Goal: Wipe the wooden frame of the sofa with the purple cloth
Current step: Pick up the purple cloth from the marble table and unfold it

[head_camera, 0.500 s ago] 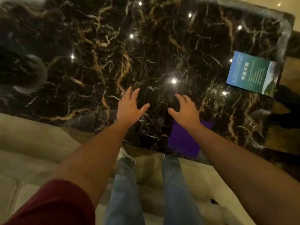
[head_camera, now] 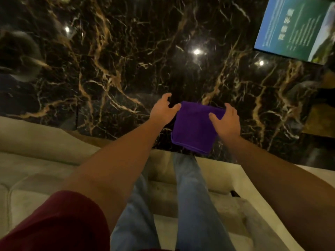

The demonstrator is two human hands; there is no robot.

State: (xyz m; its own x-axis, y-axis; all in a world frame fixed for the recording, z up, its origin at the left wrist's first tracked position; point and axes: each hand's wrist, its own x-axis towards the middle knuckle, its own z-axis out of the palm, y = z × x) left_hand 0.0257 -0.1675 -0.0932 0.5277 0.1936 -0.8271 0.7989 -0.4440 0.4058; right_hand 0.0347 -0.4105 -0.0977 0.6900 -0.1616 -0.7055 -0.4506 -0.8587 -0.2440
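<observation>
Only one thing has writing: a blue and green card [head_camera: 293, 28] lying at the far right corner of the dark bench [head_camera: 126, 51]. It has a few big white signs and rows of tiny white writing. All of it is too blurry to read.

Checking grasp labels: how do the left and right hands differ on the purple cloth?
The right hand holds the purple cloth, thumb on top, fingers curled over its far edge. The left hand sits beside the cloth, only its thumb at the corner, fingers off it. Both reach over the marble table.
</observation>
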